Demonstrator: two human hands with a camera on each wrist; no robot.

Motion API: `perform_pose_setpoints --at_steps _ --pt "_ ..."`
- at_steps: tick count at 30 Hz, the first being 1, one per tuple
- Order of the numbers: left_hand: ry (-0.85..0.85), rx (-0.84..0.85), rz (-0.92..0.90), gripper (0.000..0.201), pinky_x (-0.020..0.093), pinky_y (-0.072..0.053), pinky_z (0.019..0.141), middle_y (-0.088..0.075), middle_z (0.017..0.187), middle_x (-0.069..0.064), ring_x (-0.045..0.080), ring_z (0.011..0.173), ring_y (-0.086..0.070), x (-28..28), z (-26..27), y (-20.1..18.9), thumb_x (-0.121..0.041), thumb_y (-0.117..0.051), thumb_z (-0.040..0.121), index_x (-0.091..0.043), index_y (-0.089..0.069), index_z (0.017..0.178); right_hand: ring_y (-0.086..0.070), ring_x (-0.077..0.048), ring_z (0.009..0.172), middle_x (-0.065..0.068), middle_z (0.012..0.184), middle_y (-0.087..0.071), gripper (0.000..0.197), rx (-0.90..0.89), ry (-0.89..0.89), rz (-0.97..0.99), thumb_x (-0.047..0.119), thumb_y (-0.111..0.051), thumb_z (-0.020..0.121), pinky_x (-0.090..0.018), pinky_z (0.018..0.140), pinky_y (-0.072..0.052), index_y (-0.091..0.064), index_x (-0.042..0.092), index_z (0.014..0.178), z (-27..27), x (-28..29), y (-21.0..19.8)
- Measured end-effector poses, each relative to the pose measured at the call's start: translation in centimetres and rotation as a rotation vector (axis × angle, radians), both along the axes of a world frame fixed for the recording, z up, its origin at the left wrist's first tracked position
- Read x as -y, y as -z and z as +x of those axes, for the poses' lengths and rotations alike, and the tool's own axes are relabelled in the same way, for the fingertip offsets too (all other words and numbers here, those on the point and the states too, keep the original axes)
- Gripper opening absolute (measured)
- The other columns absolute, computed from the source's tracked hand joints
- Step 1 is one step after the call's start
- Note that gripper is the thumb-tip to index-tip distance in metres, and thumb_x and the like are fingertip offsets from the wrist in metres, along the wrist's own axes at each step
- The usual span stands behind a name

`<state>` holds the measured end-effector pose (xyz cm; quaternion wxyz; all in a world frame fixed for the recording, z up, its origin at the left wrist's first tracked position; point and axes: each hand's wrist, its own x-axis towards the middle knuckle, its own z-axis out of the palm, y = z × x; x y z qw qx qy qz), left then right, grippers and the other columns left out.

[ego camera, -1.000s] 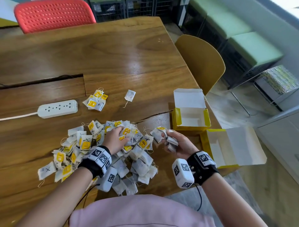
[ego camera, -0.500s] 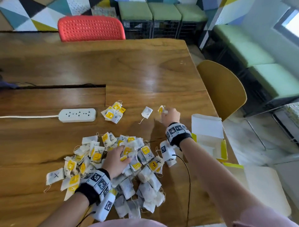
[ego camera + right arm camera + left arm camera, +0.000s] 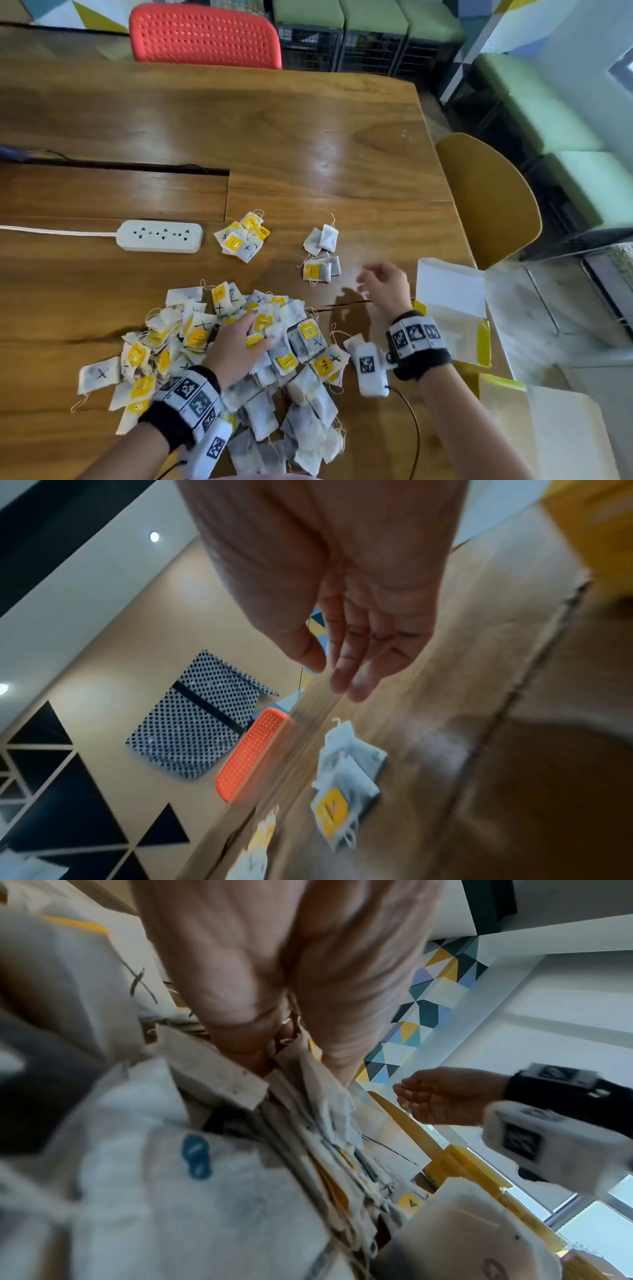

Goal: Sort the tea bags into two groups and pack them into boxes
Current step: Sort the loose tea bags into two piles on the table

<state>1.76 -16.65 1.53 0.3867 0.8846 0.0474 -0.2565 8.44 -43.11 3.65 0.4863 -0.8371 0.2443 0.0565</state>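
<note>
Big tea bag heap (image 3: pixel 219 346), two small sorted groups (image 3: pixel 244 237) (image 3: pixel 322 255), open yellow boxes (image 3: pixel 452 308)

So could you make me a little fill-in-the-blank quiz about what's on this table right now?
1. The left hand rests on the big pile of ____.
2. The right hand holds ____.
3. The power strip on the table is coloured ____.
4. The chair at the far side of the table is coloured ____.

Missing words: tea bags; nothing; white; red.
</note>
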Motion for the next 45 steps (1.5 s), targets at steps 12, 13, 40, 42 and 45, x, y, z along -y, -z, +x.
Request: perform_pose_setpoints --at_steps 12,13,40,42,45 --pt "-0.007 0.149 -0.095 0.048 0.028 -0.015 0.052 -0.018 0.059 -0.001 0.015 0.052 -0.023 0.2 0.0 0.5 -0.024 -0.06 0.094 -0.017 -0.024 0.062 -0.039 -0.019 0.109 0.0 0.115 -0.042 0.063 -0.248 -0.718 -0.365 0.045 -0.081 0.065 -0.032 0.094 -0.042 -0.059 0.029 0.122 -9.6 -2.4 2.5" --pt "-0.016 0.147 -0.112 0.048 0.027 -0.014 0.051 -0.018 0.058 -0.001 0.014 0.05 -0.02 0.2 0.0 0.5 -0.023 -0.059 0.094 -0.016 -0.025 0.062 -0.042 -0.02 0.107 -0.002 0.114 -0.044 0.056 -0.232 -0.724 -0.372 0.038 -0.081 0.068 -0.032 0.093 -0.043 -0.062 0.027 0.119 -9.8 -2.7 2.8" --pt "-0.374 0.078 -0.317 0.015 0.02 -0.047 0.077 -0.063 0.09 -0.005 0.009 0.083 -0.06 -0.5 0.5 0.6 -0.01 -0.056 0.095 -0.012 -0.06 0.11 -0.057 -0.019 0.078 -0.009 0.083 -0.057 0.021 -0.323 -0.087 0.44 0.006 -0.038 0.096 -0.027 0.065 -0.047 -0.056 0.011 0.086 -8.7 -1.6 0.8" --pt "-0.402 0.046 -0.324 0.016 0.025 -0.048 0.084 -0.063 0.094 -0.002 0.013 0.089 -0.06 -0.6 0.6 0.6 -0.011 -0.055 0.096 -0.013 -0.059 0.112 -0.06 -0.023 0.075 -0.014 0.08 -0.059 0.024 -0.32 0.092 0.662 0.007 -0.034 0.096 -0.032 0.067 -0.05 -0.055 0.008 0.084 -8.7 -1.7 0.2" --pt "-0.423 -0.03 -0.319 0.019 0.039 -0.05 0.096 -0.065 0.109 0.006 0.021 0.101 -0.062 -1.1 0.7 0.6 -0.016 -0.052 0.098 -0.014 -0.059 0.116 -0.062 -0.027 0.065 -0.017 0.072 -0.06 0.029 -0.324 0.288 0.866 0.015 -0.035 0.097 -0.032 0.058 -0.05 -0.057 0.002 0.082 -8.4 -1.9 -0.5"
